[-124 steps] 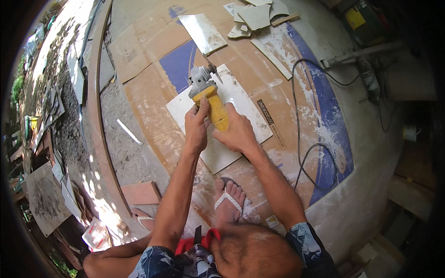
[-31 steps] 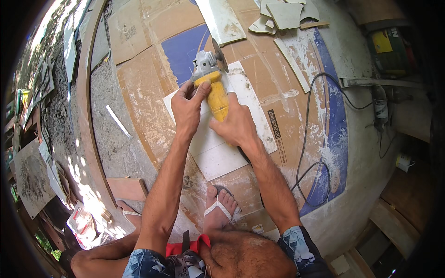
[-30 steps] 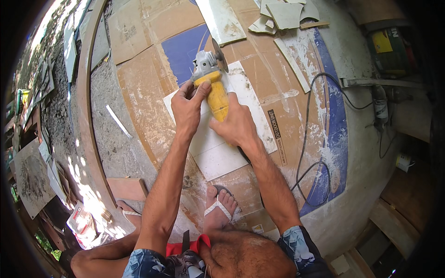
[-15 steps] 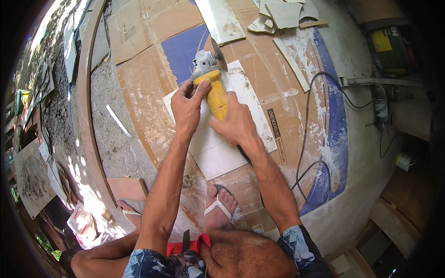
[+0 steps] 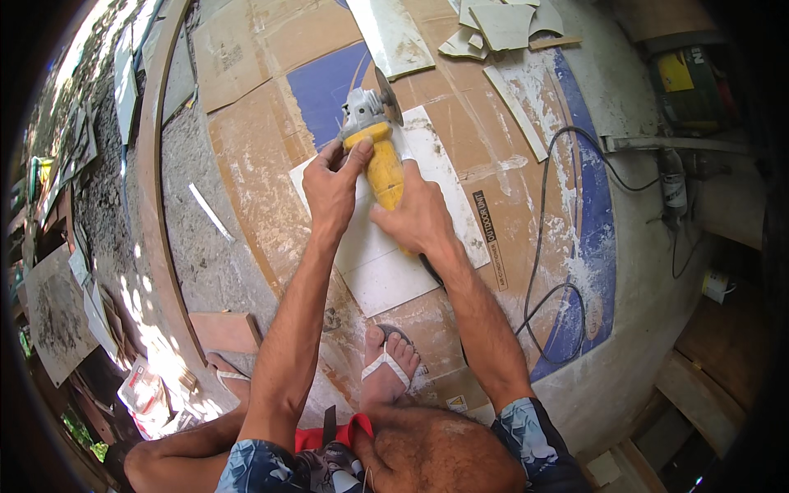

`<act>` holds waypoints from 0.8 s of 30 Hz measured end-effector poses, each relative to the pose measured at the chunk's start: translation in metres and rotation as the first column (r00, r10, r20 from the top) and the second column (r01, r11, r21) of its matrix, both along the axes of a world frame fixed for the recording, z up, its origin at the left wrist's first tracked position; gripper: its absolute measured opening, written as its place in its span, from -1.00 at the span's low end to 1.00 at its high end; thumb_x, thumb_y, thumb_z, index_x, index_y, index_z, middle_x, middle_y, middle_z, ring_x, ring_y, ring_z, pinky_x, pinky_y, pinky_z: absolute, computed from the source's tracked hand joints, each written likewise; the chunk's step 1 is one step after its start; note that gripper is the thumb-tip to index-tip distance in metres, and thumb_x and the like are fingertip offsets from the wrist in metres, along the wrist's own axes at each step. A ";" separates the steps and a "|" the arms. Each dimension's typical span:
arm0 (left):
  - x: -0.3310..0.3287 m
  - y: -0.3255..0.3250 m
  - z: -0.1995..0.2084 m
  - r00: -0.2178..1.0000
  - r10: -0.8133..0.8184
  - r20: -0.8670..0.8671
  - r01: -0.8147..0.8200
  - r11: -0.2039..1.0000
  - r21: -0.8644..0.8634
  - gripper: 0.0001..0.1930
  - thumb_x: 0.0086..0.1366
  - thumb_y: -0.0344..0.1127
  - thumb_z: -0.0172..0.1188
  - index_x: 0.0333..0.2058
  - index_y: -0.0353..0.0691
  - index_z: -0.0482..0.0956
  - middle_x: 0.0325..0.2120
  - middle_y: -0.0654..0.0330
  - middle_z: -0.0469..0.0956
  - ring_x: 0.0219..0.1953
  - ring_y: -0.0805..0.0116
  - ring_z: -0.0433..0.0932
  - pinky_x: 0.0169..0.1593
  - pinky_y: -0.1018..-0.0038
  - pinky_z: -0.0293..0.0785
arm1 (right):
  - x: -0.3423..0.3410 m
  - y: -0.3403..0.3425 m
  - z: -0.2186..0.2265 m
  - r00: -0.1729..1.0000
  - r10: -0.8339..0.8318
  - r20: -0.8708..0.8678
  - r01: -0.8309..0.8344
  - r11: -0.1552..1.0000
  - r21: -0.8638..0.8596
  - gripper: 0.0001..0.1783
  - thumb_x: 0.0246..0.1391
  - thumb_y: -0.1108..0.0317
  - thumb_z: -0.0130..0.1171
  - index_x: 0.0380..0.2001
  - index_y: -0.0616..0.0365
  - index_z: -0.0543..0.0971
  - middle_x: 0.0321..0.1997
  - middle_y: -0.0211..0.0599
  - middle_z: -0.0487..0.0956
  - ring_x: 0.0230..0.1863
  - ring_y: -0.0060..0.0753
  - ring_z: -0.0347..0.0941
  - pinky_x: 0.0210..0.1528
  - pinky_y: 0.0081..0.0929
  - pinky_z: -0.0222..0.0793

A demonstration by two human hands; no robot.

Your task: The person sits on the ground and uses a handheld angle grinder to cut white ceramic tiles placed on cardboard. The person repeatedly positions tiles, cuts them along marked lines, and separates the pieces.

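A yellow angle grinder with a grey metal head is held in both my hands above a white tile. My right hand wraps round the rear of its yellow body. Nearer the head, my left hand pinches the grinder's front, thumb against the yellow housing. The cutting disc stands on edge at the right of the head, apart from the tile's far end. A thin line runs across the tile near its lower part. The grinder hides part of the tile.
Flattened cardboard covers the ground under the tile. A black cord loops at the right. Broken tile pieces lie at the far right, and another white tile is beyond the grinder. A wooden plank runs along the left.
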State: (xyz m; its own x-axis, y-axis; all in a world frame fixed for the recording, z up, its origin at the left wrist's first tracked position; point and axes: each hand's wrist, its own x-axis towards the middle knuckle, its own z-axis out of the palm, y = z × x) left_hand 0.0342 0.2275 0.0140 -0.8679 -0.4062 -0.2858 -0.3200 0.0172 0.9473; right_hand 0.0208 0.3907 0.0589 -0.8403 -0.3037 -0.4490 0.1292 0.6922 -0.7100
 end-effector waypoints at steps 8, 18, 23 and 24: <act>-0.001 -0.002 0.000 1.000 -0.012 0.020 0.012 1.000 -0.010 -0.43 0.47 -0.01 0.46 0.11 -0.51 0.70 -0.08 0.03 0.76 -0.03 0.35 0.71 0.14 0.39 0.67 | 0.001 0.000 -0.001 1.000 -0.005 0.002 0.005 1.000 -0.007 -0.29 -0.04 0.18 0.47 0.03 0.43 0.39 -0.26 0.42 0.71 -0.19 0.43 0.73 -0.10 0.11 0.68; 0.003 0.000 -0.002 1.000 -0.007 0.018 0.008 0.999 -0.044 -0.44 0.48 -0.01 0.45 0.10 -0.49 0.72 -0.10 0.06 0.76 -0.04 0.38 0.70 0.13 0.41 0.65 | 0.003 0.003 -0.002 1.000 0.001 0.012 -0.001 1.000 0.007 -0.29 -0.05 0.18 0.48 0.02 0.43 0.39 -0.24 0.42 0.71 -0.16 0.43 0.73 -0.09 0.10 0.68; 0.005 0.002 -0.001 1.000 -0.015 0.011 0.015 1.000 -0.023 -0.43 0.47 0.00 0.45 0.10 -0.49 0.72 -0.10 0.06 0.76 -0.06 0.39 0.69 0.10 0.42 0.65 | 0.005 0.004 -0.001 1.000 -0.001 0.025 0.000 1.000 0.009 -0.29 -0.05 0.18 0.48 0.01 0.43 0.40 -0.24 0.42 0.71 -0.16 0.43 0.73 -0.08 0.10 0.68; 0.005 0.002 -0.001 1.000 -0.010 0.020 0.011 0.999 -0.034 -0.43 0.47 0.00 0.46 0.10 -0.50 0.72 -0.10 0.06 0.76 -0.06 0.39 0.69 0.10 0.43 0.65 | 0.005 0.005 0.000 1.000 -0.002 0.026 0.002 1.000 0.008 -0.29 -0.05 0.18 0.48 0.01 0.43 0.40 -0.24 0.42 0.71 -0.16 0.43 0.73 -0.08 0.10 0.68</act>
State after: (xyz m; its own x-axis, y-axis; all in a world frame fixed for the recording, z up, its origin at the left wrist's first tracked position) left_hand 0.0395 0.2295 0.0128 -0.8667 -0.4067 -0.2889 -0.3381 0.0530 0.9396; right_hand 0.0259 0.3954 0.0584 -0.8291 -0.2985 -0.4728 0.1488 0.6973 -0.7012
